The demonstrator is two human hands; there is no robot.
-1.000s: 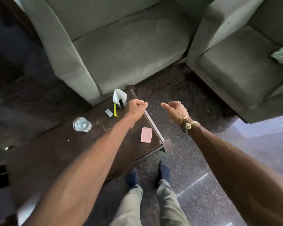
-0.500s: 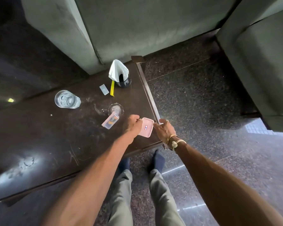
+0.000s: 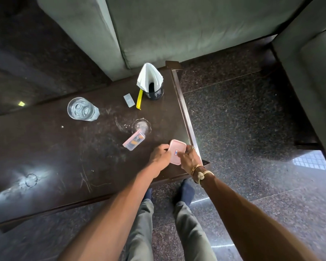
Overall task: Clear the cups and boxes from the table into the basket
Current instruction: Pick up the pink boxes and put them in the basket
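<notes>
Through the head camera I looked straight down on the dark brown wooden table (image 3: pixel 45 157). Close to its near right corner was the pink flat rectangular plastic box (image 3: pixel 178 146), with a small red and blue label on its lid. The left hand (image 3: pixel 159 157) was curled against the box's left edge, fingertips pinching it. The right hand (image 3: pixel 188 160) grasped it from the right, thumb laid over the lid by the label. I could not tell whether the box rested on the wood or was lifted off it. Just left of the hands a clear plastic box with a pink lid (image 3: pixel 134 142) lay tilted on its side, something orange inside. It was just beside a small clear round cup (image 3: pixel 141 126). Further left, toward the far edge, stood a tall clear drinking glass (image 3: pixel 82 109), well apart from the boxes. At the far right corner a black mesh holder (image 3: pixel 155 93) held folded white napkins (image 3: pixel 149 76). A yellow strip (image 3: pixel 139 99) and a small pale packet (image 3: pixel 129 100) lay just beside it. A gold bangle and a knotted cream cord (image 3: pixel 200 174) circled the right wrist. A grey sofa (image 3: pixel 177 25) stood past the far edge. The speckled dark stone floor (image 3: pixel 243 119) spread to the right, and below the near edge I saw feet in dark blue socks (image 3: pixel 184 191).
</notes>
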